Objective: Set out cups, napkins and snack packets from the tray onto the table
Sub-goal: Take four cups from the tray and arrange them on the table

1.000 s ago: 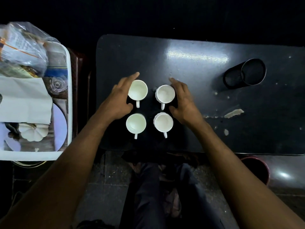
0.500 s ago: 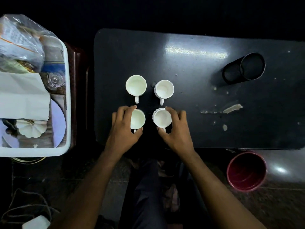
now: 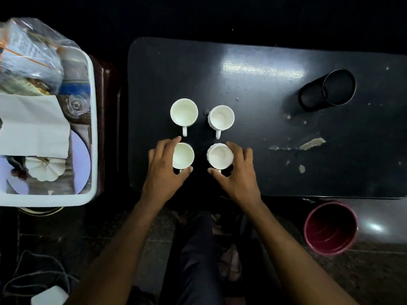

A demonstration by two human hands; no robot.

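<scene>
Several white cups stand in a square on the black table. The far left cup and far right cup are untouched, handles toward me. My left hand wraps the near left cup, fingers and thumb around its sides. My right hand grips the near right cup the same way. To the left sits the white tray with folded white napkins and snack packets in a clear bag.
A black mesh holder lies on its side at the table's far right. A maroon bucket stands on the floor by the table's near right edge. The tray also holds a glass and a white lid. Cables lie at lower left.
Both hands came back from the far pair of cups to the near pair and closed around them. Over the last half second they stay on those cups.
</scene>
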